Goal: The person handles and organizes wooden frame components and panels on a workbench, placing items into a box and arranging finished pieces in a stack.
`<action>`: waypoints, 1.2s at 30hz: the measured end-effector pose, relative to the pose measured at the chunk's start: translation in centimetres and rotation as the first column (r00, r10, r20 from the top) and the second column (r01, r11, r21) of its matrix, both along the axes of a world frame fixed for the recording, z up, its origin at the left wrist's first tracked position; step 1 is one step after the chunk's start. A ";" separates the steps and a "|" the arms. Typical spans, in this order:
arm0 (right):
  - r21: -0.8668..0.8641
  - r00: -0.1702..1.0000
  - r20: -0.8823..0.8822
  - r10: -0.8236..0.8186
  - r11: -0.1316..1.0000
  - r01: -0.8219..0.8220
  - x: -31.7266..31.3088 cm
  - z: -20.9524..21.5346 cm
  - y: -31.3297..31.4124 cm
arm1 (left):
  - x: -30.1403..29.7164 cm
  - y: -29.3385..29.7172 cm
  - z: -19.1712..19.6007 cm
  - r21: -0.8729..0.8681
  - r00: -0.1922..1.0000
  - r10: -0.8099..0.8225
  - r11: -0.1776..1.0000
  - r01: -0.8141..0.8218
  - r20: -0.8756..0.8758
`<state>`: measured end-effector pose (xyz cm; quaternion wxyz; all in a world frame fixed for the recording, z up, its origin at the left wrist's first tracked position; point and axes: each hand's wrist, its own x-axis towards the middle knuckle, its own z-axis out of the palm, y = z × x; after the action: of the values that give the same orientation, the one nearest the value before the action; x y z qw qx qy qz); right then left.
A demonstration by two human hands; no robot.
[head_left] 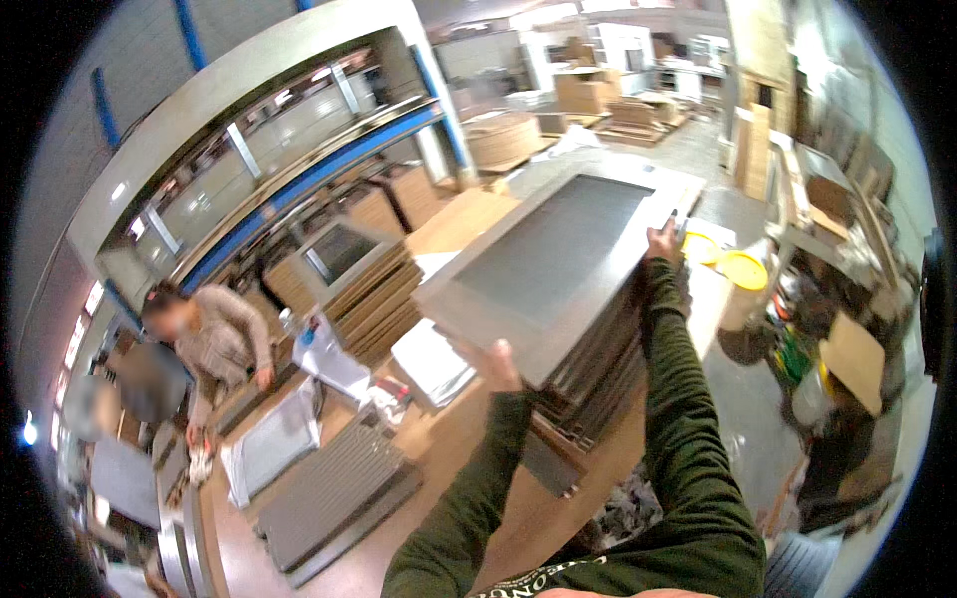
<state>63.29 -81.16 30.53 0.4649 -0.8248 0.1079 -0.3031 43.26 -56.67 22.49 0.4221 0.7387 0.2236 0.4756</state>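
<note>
A large grey cabinet door panel (548,249) with a darker recessed centre lies on top of a stack of similar dark panels (598,384) in front of me. My left hand (501,367) grips its near-left edge, thumb on top and the other fingers mostly hidden. At the right edge, toward the far corner, my right hand (662,242) is closed on the same panel, its fingers partly blurred. How far the panel is lifted off the stack, if at all, I cannot tell.
Ribbed grey panels (334,488) and a grey cloth-like sheet (274,448) lie on the table at left. White papers (434,364) sit beside my stack. Another panel stack (364,279) stands beyond. A co-worker (219,339) works at far left. Yellow-lidded buckets (741,271) stand right.
</note>
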 end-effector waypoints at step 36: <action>-0.185 0.642 0.656 0.397 0.909 -0.373 -9.7 -3.7 2.4 | 7.6 14.6 3.1 -0.283 0.869 -0.407 0.830 0.481 0.283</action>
<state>53.55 -78.77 26.82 0.5115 -0.6669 -0.2525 -0.4793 50.91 -42.07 25.58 0.6650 0.6304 0.0785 0.3927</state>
